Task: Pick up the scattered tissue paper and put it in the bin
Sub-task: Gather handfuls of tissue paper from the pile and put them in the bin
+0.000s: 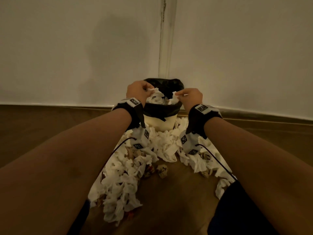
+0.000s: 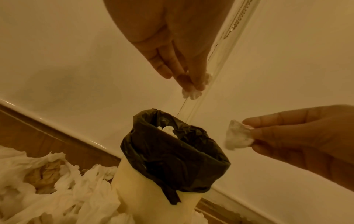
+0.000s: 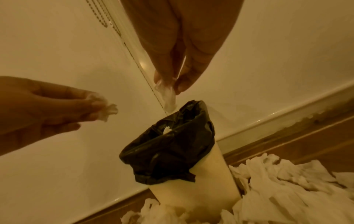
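Observation:
A cream bin [image 1: 159,122] with a black liner [image 2: 172,153] stands against the wall, white tissue heaped inside it. Both hands hover over its mouth. My left hand [image 1: 138,92] pinches a small crumpled tissue piece [image 2: 191,93] between fingertips; the same piece [image 3: 108,111] shows in the right wrist view. My right hand [image 1: 189,96] pinches another white tissue piece [image 3: 168,97], also visible as a wad [image 2: 238,137] in the left wrist view. Scattered tissue [image 1: 128,175] covers the wooden floor in front of the bin.
More white tissue [image 1: 199,160] lies right of the bin, with a few brownish crumpled wads [image 1: 162,169] among it. A white wall with a vertical pipe [image 1: 166,39] rises behind the bin. Bare wooden floor [image 1: 177,200] lies between the piles.

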Demonstrator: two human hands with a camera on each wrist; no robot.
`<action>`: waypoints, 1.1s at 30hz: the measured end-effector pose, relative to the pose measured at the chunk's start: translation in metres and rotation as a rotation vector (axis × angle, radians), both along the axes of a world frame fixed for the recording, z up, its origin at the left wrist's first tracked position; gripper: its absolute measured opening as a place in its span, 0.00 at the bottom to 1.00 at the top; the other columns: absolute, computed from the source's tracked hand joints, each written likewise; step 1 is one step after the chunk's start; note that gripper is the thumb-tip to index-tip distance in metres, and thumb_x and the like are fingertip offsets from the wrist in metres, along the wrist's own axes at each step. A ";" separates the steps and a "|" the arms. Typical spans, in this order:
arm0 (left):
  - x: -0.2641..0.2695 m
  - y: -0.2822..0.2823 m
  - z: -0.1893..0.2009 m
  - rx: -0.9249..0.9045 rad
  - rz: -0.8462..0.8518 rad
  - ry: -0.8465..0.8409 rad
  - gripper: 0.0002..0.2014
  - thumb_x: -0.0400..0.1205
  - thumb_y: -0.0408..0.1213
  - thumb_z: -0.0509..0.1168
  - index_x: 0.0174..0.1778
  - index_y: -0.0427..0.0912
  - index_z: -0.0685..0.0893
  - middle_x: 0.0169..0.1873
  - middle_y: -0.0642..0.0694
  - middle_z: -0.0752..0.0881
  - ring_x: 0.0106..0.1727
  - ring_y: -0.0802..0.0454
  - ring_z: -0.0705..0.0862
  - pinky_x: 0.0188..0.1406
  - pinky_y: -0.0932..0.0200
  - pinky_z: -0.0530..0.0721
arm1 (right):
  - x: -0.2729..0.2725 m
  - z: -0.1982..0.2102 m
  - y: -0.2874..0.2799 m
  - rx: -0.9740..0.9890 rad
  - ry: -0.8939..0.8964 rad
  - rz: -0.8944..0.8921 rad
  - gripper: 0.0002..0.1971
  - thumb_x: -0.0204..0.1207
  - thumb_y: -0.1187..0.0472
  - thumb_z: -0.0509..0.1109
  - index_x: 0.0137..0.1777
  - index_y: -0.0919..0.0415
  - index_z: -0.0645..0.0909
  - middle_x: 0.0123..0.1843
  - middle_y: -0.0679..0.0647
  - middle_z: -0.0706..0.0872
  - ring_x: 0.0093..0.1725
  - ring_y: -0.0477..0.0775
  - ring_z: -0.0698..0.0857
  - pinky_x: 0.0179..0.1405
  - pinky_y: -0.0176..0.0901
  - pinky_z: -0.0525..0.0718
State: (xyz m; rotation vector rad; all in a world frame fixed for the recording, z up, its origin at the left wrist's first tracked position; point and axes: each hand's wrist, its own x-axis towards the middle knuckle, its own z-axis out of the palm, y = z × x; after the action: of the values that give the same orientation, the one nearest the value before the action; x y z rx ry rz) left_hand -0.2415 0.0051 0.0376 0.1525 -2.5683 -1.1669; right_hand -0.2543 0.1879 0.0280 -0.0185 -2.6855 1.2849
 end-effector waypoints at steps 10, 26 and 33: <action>-0.031 0.024 -0.048 -0.426 -0.233 -0.321 0.18 0.84 0.30 0.53 0.70 0.33 0.73 0.69 0.33 0.72 0.68 0.38 0.74 0.66 0.49 0.74 | -0.014 -0.043 -0.032 0.475 -0.214 0.300 0.28 0.78 0.68 0.60 0.78 0.62 0.60 0.80 0.59 0.56 0.71 0.66 0.71 0.73 0.55 0.70; -0.002 0.023 -0.065 -0.599 -0.208 -0.190 0.29 0.81 0.39 0.54 0.79 0.55 0.57 0.77 0.50 0.67 0.78 0.46 0.63 0.75 0.31 0.51 | -0.003 -0.038 0.027 0.428 -0.207 0.025 0.26 0.75 0.66 0.60 0.74 0.51 0.68 0.72 0.60 0.69 0.72 0.64 0.67 0.67 0.57 0.74; 0.039 0.023 -0.090 -0.565 -0.092 -0.068 0.23 0.78 0.38 0.59 0.71 0.54 0.71 0.68 0.45 0.72 0.68 0.42 0.70 0.65 0.42 0.67 | 0.009 -0.053 0.057 0.511 -0.307 -0.045 0.18 0.79 0.62 0.63 0.68 0.54 0.76 0.68 0.60 0.78 0.67 0.63 0.77 0.64 0.50 0.77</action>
State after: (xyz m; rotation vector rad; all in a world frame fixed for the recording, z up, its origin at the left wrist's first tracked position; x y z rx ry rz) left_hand -0.2025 0.0283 -0.0527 -0.0575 -2.8743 -0.4277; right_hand -0.2454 0.2448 -0.0247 -0.2279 -3.1724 0.5889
